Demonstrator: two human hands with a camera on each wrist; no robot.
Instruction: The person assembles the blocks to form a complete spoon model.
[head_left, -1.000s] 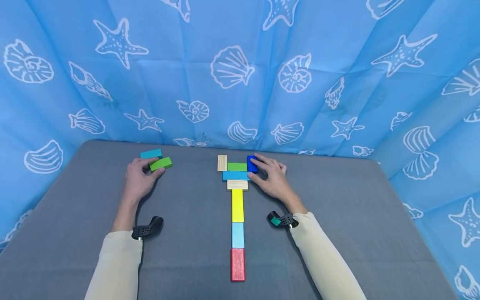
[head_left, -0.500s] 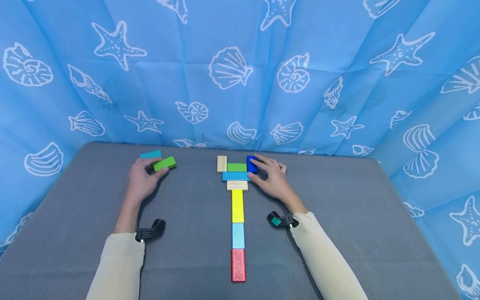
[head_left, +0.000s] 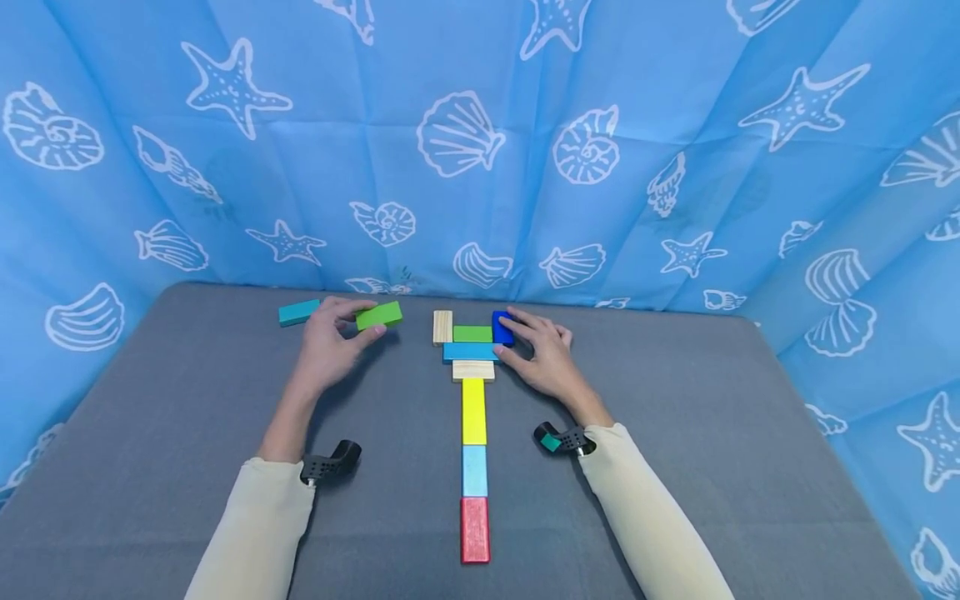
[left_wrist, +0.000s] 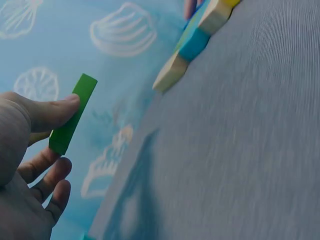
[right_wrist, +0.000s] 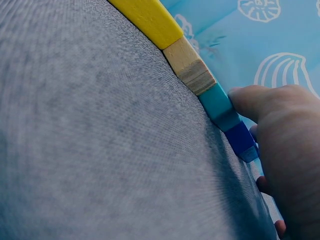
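In the head view my left hand [head_left: 330, 346] pinches a bright green block [head_left: 379, 316] between thumb and fingers. The left wrist view shows that green block [left_wrist: 75, 115] raised off the table, with the other fingers loosely bent below it. My right hand [head_left: 547, 358] rests at the right end of a block arrangement. Its fingers touch a dark blue block [head_left: 502, 327], and its thumb lies on the end of a blue block [head_left: 468, 352]. A second green block [head_left: 472, 333] lies between the dark blue block and an upright plain wooden block [head_left: 442, 327].
Below the blue block, a wooden block [head_left: 473, 370], a yellow block [head_left: 474, 412], a light blue block [head_left: 475, 471] and a red block [head_left: 475, 531] run in line toward me. A teal block [head_left: 298, 312] lies at the far left. Behind the grey table [head_left: 637, 517] hangs a blue curtain [head_left: 322, 158].
My left hand has lifted the green block and carried it rightward, away from the teal block and toward the arrangement. The right hand has stayed in place.
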